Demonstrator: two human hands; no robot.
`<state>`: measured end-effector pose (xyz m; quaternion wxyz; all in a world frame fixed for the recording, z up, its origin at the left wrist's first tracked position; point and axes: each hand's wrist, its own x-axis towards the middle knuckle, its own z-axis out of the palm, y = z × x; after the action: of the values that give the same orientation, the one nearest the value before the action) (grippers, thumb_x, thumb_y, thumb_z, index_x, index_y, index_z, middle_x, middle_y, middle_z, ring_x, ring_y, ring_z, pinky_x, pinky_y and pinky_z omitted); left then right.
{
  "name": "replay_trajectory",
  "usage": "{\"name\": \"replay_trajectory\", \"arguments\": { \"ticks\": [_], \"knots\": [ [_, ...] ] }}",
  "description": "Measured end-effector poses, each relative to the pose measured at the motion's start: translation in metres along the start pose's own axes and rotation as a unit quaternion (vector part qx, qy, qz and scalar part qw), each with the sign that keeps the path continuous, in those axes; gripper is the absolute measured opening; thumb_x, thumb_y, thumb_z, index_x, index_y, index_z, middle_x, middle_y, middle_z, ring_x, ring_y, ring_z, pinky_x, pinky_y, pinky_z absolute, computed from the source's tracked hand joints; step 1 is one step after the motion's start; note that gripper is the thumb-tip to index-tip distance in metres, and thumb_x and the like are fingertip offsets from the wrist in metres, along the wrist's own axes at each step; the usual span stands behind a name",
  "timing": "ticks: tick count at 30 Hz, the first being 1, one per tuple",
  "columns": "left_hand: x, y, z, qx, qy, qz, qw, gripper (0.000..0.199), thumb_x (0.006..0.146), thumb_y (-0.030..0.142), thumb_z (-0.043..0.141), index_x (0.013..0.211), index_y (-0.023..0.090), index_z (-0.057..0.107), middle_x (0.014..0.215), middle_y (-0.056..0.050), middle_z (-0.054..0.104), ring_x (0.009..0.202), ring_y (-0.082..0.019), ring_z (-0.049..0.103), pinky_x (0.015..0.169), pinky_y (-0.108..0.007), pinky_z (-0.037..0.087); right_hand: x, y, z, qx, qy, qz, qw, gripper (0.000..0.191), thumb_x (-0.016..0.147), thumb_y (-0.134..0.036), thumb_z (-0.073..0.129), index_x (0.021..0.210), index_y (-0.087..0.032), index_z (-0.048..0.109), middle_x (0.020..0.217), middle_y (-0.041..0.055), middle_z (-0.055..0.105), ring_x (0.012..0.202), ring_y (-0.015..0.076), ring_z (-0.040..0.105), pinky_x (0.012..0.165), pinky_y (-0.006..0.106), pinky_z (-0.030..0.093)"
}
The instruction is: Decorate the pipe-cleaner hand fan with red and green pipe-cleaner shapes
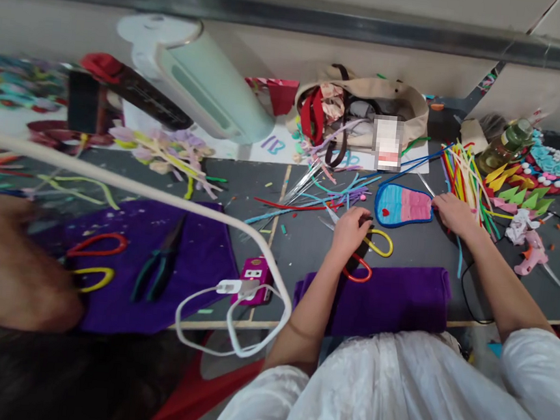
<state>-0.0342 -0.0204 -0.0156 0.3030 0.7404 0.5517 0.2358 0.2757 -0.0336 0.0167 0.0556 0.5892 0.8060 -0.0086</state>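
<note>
The grey tabletop (423, 250) supports your materials. Along its near edge, directly before you, lies the folded purple cloth (394, 298). Toward the far edge, just beyond your right hand (452, 213), lies the bundle of coloured strands (465, 176). Your left hand (351, 232) covers the middle of the scissors (391, 244), fingers curled; whether this grip closes on them cannot be determined. The blue-and-pink panel (405, 206) lies between both hands, your right fingertips at its right end; that grip's closure is likewise indeterminable. A red heart (385, 213) marks its left end.
</note>
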Motion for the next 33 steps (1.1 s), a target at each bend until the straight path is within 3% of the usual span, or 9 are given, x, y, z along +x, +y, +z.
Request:
{"name": "replay_trajectory", "arguments": {
  "ticks": [5,9,13,23,30,33],
  "knots": [
    [0.013,0.004,0.008,-0.005,-0.014,-0.001,1.000,0.017,0.081,0.016,0.066,0.098,0.020,0.065,0.101,-0.005,0.067,0.089,-0.020,0.063,0.082,-0.033,0.048,0.000,-0.010,0.000,0.063,0.068,0.024,0.995,0.025,0.091,-0.013,0.046,0.110,-0.016,0.062,0.105,0.0146,0.065,0.102,0.0280,0.056,0.081,0.036,0.044],
    [0.028,0.011,0.009,0.013,-0.020,0.038,0.999,0.014,0.081,0.021,0.069,0.095,0.020,0.067,0.102,-0.006,0.065,0.095,-0.022,0.061,0.085,-0.035,0.048,-0.006,-0.035,0.001,0.138,0.137,0.040,0.980,0.021,0.095,-0.022,0.046,0.105,-0.017,0.064,0.102,0.0135,0.065,0.100,0.0276,0.058,0.086,0.038,0.046],
    [0.036,0.014,0.014,0.043,-0.034,0.060,0.997,0.012,0.083,0.025,0.069,0.094,0.020,0.069,0.099,-0.007,0.062,0.099,-0.024,0.058,0.087,-0.036,0.046,-0.016,-0.058,0.005,0.186,0.169,0.048,0.967,0.021,0.096,-0.026,0.046,0.101,-0.019,0.065,0.096,0.0120,0.067,0.096,0.0275,0.060,0.085,0.040,0.048],
    [0.037,0.009,0.019,0.065,-0.044,0.075,0.994,0.010,0.086,0.023,0.064,0.091,0.021,0.072,0.096,-0.006,0.060,0.095,-0.023,0.057,0.081,-0.035,0.045,-0.040,-0.074,0.007,0.220,0.162,0.038,0.961,0.019,0.096,-0.022,0.047,0.101,-0.019,0.065,0.097,0.0104,0.067,0.096,0.0254,0.061,0.084,0.037,0.050],
    [0.038,0.003,0.016,0.092,-0.045,0.121,0.987,0.021,0.088,0.028,0.063,0.107,0.022,0.068,0.107,-0.007,0.062,0.105,-0.024,0.057,0.088,-0.036,0.046,-0.051,-0.078,0.006,0.210,0.153,0.023,0.965,0.021,0.097,-0.021,0.045,0.102,-0.018,0.065,0.096,0.0108,0.067,0.096,0.0252,0.061,0.085,0.038,0.051],
    [0.038,0.005,0.015,0.091,-0.054,0.121,0.987,0.019,0.087,0.030,0.064,0.104,0.022,0.068,0.106,-0.007,0.062,0.105,-0.024,0.057,0.089,-0.035,0.046,-0.061,-0.081,0.006,0.213,0.164,0.018,0.963,0.021,0.097,-0.019,0.045,0.103,-0.017,0.065,0.096,0.0111,0.068,0.096,0.0248,0.061,0.084,0.037,0.051]
  ]
}}
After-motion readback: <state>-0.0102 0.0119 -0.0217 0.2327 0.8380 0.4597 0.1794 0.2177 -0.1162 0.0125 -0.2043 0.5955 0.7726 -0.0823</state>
